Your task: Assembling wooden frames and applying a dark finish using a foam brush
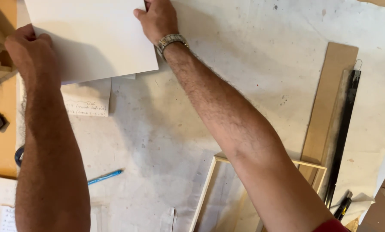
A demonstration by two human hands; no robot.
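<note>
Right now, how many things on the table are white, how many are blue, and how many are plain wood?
White: 2, the big sheet held by both hands and the note paper under it
Blue: 1, the pencil
Wood: 2, the frame and the flat board
Total: 5

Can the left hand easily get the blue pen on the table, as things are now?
Probably not at once: the left hand grips the white sheet. The blue pen lies uncovered beside that forearm, so the way looks free once it lets go.
</note>
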